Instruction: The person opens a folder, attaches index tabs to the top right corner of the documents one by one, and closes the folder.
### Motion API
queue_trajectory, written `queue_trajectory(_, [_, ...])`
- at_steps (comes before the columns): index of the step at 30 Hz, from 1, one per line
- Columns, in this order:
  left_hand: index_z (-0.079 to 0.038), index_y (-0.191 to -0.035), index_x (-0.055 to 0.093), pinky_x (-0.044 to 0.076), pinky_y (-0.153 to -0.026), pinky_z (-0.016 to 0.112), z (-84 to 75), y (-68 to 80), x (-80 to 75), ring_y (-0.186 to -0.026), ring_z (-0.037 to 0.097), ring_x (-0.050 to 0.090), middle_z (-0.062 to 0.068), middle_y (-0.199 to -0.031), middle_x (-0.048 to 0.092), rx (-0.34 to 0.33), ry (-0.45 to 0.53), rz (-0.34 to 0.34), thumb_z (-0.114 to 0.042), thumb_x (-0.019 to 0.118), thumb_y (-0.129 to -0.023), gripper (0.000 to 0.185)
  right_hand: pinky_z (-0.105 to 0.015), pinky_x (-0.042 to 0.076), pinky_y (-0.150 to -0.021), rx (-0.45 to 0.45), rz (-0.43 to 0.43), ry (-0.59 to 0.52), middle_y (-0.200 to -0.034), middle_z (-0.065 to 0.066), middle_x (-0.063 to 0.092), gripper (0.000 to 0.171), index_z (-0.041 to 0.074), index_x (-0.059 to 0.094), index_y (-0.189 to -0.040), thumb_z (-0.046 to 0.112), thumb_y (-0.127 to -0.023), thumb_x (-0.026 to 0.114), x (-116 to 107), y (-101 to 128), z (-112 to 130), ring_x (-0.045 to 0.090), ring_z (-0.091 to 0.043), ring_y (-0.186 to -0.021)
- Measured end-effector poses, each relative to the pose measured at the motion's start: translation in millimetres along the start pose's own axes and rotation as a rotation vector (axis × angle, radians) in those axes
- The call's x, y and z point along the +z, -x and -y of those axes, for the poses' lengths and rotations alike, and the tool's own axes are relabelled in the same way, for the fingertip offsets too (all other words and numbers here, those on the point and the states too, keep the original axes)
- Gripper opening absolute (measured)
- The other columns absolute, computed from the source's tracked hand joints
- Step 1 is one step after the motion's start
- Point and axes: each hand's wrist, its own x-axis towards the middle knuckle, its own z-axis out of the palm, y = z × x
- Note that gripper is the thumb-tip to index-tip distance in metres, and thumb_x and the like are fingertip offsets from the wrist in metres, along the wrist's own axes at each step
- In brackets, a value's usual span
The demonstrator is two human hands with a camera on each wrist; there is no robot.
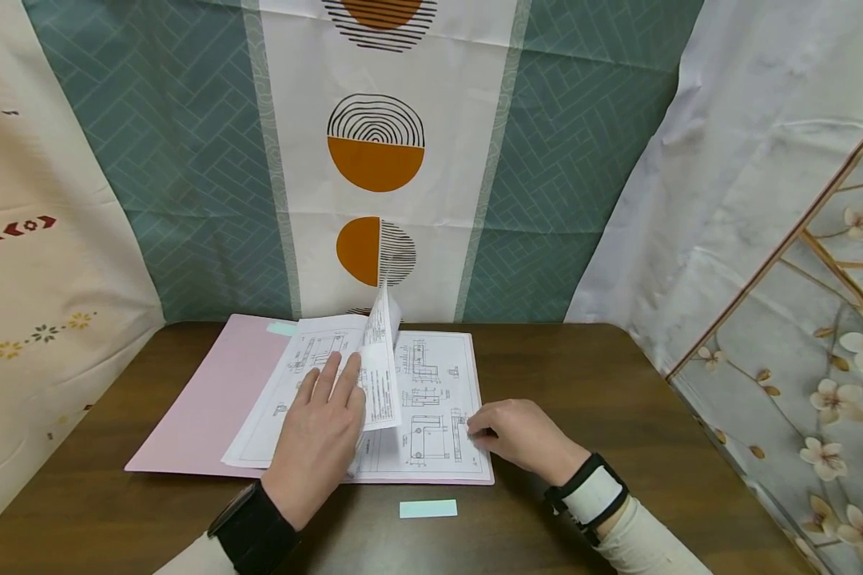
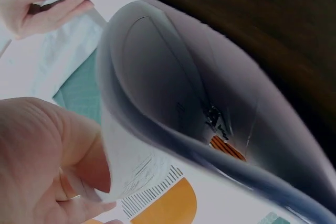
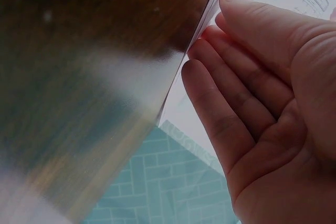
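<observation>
Lying open on a dark wooden table (image 1: 618, 375) is a pink folder (image 1: 194, 399), its left cover spread flat and a stack of printed technical drawings (image 1: 431, 399) resting on its right half. One sheet (image 1: 381, 359) is stood up in a curl near the spine, mid-turn; the left hand (image 1: 320, 435) is laid over the turned pages with fingers extended, and in the left wrist view the thumb and fingers are seen to pinch the bowed sheet, so that it is kept from falling back. The right hand (image 1: 521, 435) is set at the right edge of the stack, fingers loosely bent and fingertips touching the paper's margin, seemingly to steady the lower pages; nothing is enclosed by it. A small pale green label (image 1: 428, 509) is placed on the table just in front of the folder, apart from it. Bare wood is left to the right of the folder and along the near edge; patterned curtains (image 1: 374, 160) close off the far side.
</observation>
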Motion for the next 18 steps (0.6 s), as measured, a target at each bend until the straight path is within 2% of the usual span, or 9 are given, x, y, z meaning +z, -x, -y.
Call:
queue_trajectory(7, [0.009,-0.105,0.059,0.039,-0.121,0.063,2.0,1.1,4.5,-0.151,0.054,0.045,0.035,-0.159,0.051,0.006,-0.004,0.032,0.008,0.079,-0.09,0.025,-0.032,0.062,-0.081,-0.005,-0.007,0.005,-0.105,0.004,0.081,0.022,0.016,0.087,-0.106,0.013,-0.087,0.096,-0.8,-0.5,0.2,0.067,-0.009,-0.084])
queue_trajectory(11, [0.007,-0.11,0.056,0.04,-0.12,0.065,2.9,1.6,7.1,-0.15,0.056,0.045,0.035,-0.159,0.049,0.008,0.009,0.034,0.008,0.086,-0.085,0.039,-0.032,0.062,-0.082,-0.001,-0.006,0.002,-0.105,0.004,0.081,0.022,0.016,0.088,-0.107,0.013,-0.087,0.096,-0.4,-0.3,0.0,0.067,-0.009,-0.084])
queue_trajectory(16, [-0.001,-0.139,0.062,0.036,-0.122,0.067,3.9,2.4,9.3,-0.154,0.055,0.039,0.033,-0.166,0.042,-0.007,0.018,0.067,0.006,0.091,-0.081,0.065,-0.032,0.062,-0.081,-0.005,-0.012,0.002,-0.104,0.004,0.081,0.021,0.015,0.087,-0.106,0.012,-0.087,0.096,0.4,0.5,-0.2,0.067,-0.008,-0.084])
queue_trajectory(18, [-0.005,-0.144,0.064,0.031,-0.125,0.067,4.5,2.5,9.8,-0.157,0.054,0.035,0.032,-0.168,0.041,-0.012,0.021,0.081,0.005,0.092,-0.079,0.071,-0.032,0.062,-0.08,-0.008,-0.015,-0.001,-0.104,0.004,0.081,0.021,0.015,0.087,-0.106,0.011,-0.087,0.096,0.8,1.1,-0.4,0.066,-0.008,-0.083])
